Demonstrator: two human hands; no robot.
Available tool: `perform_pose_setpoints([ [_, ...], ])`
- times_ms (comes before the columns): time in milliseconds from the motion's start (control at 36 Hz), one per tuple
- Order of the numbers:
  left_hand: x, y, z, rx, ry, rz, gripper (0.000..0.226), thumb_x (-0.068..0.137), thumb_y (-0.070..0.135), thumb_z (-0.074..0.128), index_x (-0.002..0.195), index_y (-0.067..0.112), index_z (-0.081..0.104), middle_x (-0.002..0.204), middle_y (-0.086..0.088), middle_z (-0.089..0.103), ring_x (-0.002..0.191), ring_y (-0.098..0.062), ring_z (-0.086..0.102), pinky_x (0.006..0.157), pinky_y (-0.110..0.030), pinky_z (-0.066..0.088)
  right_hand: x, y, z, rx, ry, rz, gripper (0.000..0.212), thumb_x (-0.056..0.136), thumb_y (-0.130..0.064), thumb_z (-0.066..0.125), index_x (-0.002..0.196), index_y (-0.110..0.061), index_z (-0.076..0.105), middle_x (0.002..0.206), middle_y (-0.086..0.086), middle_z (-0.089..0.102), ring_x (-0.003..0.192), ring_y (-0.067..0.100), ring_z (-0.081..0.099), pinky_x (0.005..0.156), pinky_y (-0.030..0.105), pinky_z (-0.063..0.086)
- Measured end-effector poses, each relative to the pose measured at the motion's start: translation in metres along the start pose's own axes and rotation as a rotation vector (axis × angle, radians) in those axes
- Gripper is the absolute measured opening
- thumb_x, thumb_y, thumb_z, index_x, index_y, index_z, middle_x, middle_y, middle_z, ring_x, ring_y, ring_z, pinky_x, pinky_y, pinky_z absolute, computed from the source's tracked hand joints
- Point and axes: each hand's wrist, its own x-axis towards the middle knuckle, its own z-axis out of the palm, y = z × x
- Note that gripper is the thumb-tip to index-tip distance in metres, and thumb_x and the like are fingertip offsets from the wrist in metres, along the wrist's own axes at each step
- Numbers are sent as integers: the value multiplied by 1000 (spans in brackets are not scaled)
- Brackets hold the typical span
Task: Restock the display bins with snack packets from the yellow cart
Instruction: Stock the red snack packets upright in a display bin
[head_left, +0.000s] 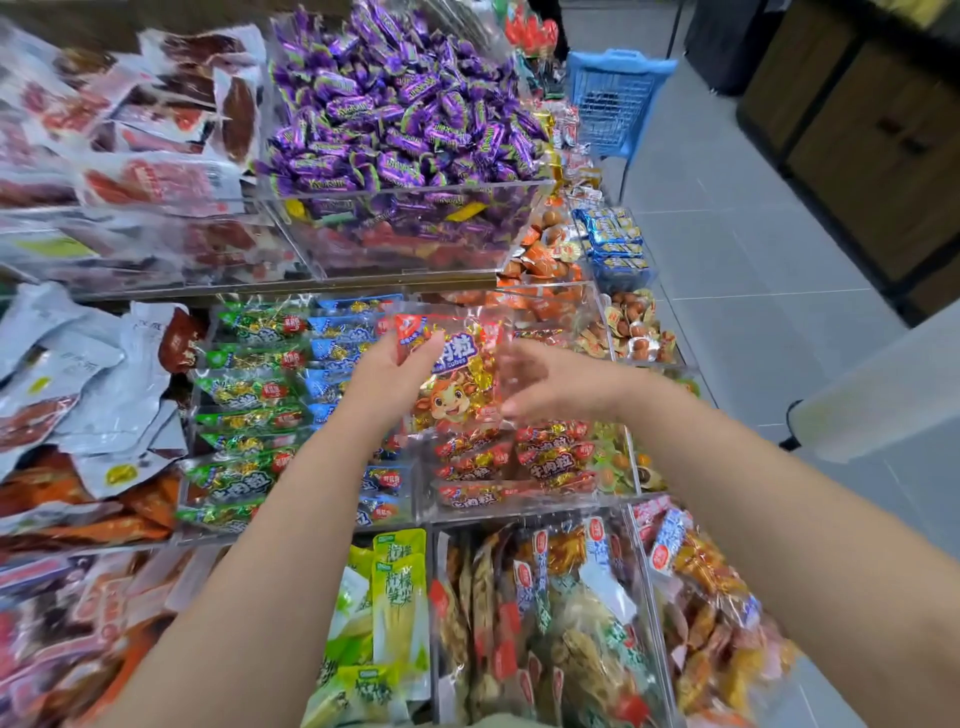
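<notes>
left hand (387, 374) pinching red plastic snack packet (457, 387) at 10 o'clock corner | right hand (540, 387) blurring at 3 o'clock, grip untellable | risk: pinch slipping, missing clear acrylic bin (426, 483)

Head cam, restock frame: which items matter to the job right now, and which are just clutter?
In play: red snack bag, gripped by the left hand; right hand at its other edge, blurred; clear bin of the same snack below.
Just there: purple candy, green packets, lime packets, blue basket.
</notes>
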Motion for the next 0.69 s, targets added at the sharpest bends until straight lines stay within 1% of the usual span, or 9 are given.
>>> perform_pose_setpoints([
  [111, 4, 5, 8, 145, -53, 86, 30, 93, 51, 50, 116, 32, 50, 81, 18, 44, 71, -2, 49, 62, -21, 37, 22, 0, 7, 189, 174, 4, 73, 68, -21, 83, 128, -25, 42, 106, -3, 60, 85, 12, 66, 83, 36, 56],
  [167, 10, 3, 8, 203, -45, 110, 23, 92, 55, 49, 93, 33, 52, 88, 8, 46, 96, -16, 54, 72, -28, 36, 32, 3, 10, 229, 223, 29, 74, 69, -21, 82, 131, -17, 41, 101, 4, 61, 93, 22, 64, 89, 43, 51],
  [222, 20, -3, 2, 395, 31, 194, 25, 90, 59, 49, 91, 34, 53, 106, 0, 51, 121, -24, 40, 85, -34, 32, 40, 8, 6, 386, 230, 76, 86, 69, -15, 81, 140, -11, 33, 121, 11, 58, 104, 25, 62, 90, 40, 51],
  [278, 32, -11, -5, 605, 126, 262, 55, 88, 63, 48, 125, 24, 54, 137, -5, 48, 136, -23, 28, 104, -43, 26, 46, 12, -1, 519, 323, 90, 86, 71, -6, 77, 144, -11, 31, 127, 11, 57, 100, 22, 65, 83, 35, 55],
  [333, 43, -19, -10, 785, 131, 227, 82, 84, 70, 47, 147, 21, 31, 157, -3, 25, 147, -24, 8, 115, -50, 10, 54, 14, -7, 518, 454, 115, 89, 73, -3, 75, 147, -14, 26, 133, 13, 52, 101, 23, 64, 80, 35, 55],
  [417, 57, -34, -11, 973, 37, 107, 109, 76, 77, 50, 154, 21, -1, 162, -6, -9, 147, -27, -16, 116, -54, -4, 67, 12, -11, 335, 590, 141, 90, 77, -10, 75, 149, -18, 21, 147, 8, 38, 127, 27, 45, 103, 40, 40],
  [528, 64, -47, -7, 1089, 22, 49, 121, 75, 76, 52, 150, 14, -19, 158, -10, -25, 144, -29, -26, 114, -56, -8, 89, 2, -15, 211, 584, 100, 80, 81, -13, 72, 148, -18, 27, 149, 5, 35, 131, 25, 40, 103, 37, 34],
  [639, 70, -54, -3, 1096, 55, 41, 117, 76, 68, 56, 151, 15, -17, 160, -9, -16, 146, -30, -20, 114, -57, -5, 112, -4, -14, 323, 515, 71, 65, 84, -2, 65, 141, -10, 37, 127, 1, 56, 98, 10, 54, 84, 19, 42],
  [694, 72, -57, -1, 1103, 59, 42, 117, 75, 70, 54, 151, 15, -17, 161, -7, -14, 146, -29, -19, 114, -57, -7, 122, -3, -14, 353, 498, 59, 47, 84, 4, 61, 127, -13, 50, 110, 3, 65, 91, 16, 62, 78, 21, 50],
])
